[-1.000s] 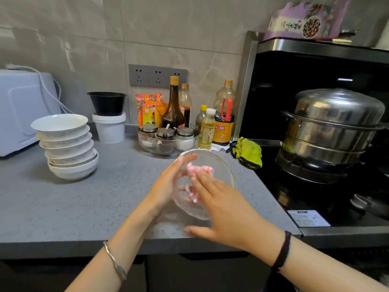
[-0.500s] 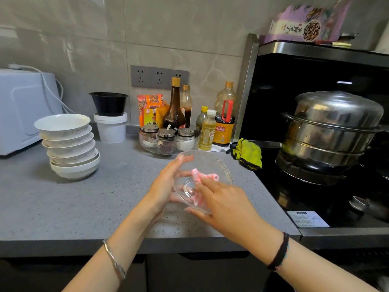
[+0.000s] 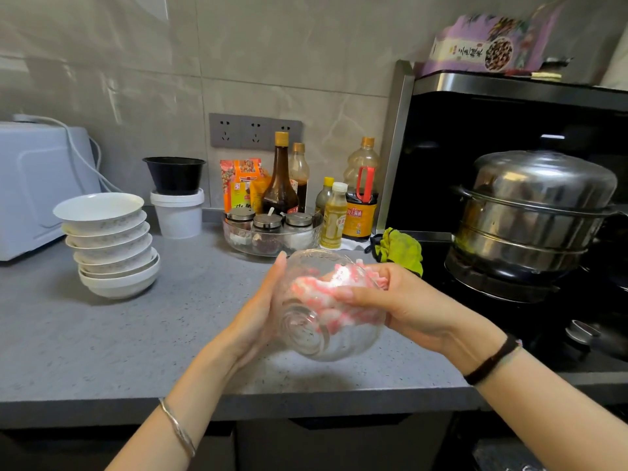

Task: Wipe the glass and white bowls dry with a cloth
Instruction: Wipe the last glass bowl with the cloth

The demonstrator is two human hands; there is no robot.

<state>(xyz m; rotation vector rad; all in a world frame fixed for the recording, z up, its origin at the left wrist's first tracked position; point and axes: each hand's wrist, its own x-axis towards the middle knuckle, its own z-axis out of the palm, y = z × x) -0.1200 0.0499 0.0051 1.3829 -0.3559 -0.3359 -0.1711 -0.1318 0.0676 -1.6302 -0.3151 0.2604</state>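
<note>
Glass bowl [image 3: 326, 334] is held just above the worktop [image 3: 136, 351], and it's tipped on its side now, where a moment ago it faced us! Left hand [image 3: 258, 317] grip cups the outside, right hand [image 3: 407, 307] grip clutches the pink cloth [image 3: 326, 297] deep inside. Interior's getting dried; the stacked white bowls [image 3: 112, 246] probably wait their turn.

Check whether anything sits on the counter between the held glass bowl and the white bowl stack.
Nothing visible. Only bare grey counter lies between the held glass bowl and the white bowl stack to its left. The glass spice tray sits farther back, off that line.
</note>
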